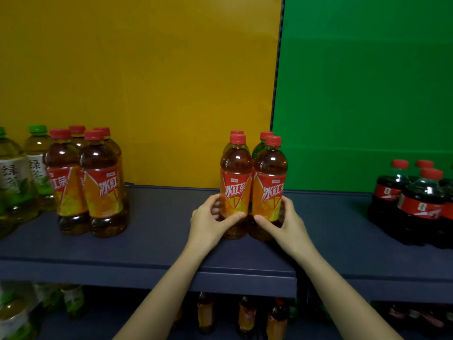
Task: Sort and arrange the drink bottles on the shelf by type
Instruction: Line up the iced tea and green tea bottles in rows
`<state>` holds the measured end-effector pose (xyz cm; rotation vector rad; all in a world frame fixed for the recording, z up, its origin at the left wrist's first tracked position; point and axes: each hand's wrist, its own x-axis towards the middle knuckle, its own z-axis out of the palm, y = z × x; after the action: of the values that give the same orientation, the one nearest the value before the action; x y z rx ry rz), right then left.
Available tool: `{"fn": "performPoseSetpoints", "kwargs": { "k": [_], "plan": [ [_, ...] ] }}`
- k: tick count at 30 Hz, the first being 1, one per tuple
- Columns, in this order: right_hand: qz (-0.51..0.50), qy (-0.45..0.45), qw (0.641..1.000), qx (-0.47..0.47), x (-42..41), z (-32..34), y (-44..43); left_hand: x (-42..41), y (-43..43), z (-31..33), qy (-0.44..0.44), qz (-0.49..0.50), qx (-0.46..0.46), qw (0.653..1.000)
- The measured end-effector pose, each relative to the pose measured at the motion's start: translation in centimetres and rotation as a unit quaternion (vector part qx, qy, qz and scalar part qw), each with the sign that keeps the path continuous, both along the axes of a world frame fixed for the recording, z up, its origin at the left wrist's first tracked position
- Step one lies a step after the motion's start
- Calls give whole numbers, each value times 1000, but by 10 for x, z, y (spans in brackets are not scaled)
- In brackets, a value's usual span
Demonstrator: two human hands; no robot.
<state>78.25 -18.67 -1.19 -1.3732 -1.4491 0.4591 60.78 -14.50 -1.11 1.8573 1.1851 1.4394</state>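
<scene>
A tight cluster of iced black tea bottles (253,182) with red caps and orange labels stands mid-shelf on the dark blue shelf (159,231). My left hand (210,219) wraps the front left bottle (235,190) near its base. My right hand (285,222) wraps the front right bottle (269,192) the same way. Two more bottles stand behind these. Another group of the same iced tea (85,182) stands at the left. Green tea bottles (22,175) with green caps sit at the far left. Cola bottles (416,202) stand at the right.
A yellow back panel (147,82) and a green back panel (367,82) meet behind the held bottles. Bare shelf lies between the groups. A lower shelf holds more green tea (19,312), iced tea (247,317) and cola bottles (416,320) in dim light.
</scene>
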Motion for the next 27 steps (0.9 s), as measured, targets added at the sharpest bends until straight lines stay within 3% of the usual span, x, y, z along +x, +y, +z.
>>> {"fn": "performPoseSetpoints", "kwargs": {
  "k": [5, 10, 22, 27],
  "plan": [
    [-158, -74, 976, 129, -13, 4, -14, -18, -13, 2, 33, 15, 63, 997],
    [-114, -57, 968, 216, -41, 19, -31, -70, -28, 6, 40, 105, 148, 983],
    [87, -58, 984, 143, -185, 26, 5, -235, -14, 16, 30, 282, 222, 933],
    [149, -57, 986, 37, -245, 22, 44, -284, 18, 7, 38, 207, 102, 972]
  ]
}}
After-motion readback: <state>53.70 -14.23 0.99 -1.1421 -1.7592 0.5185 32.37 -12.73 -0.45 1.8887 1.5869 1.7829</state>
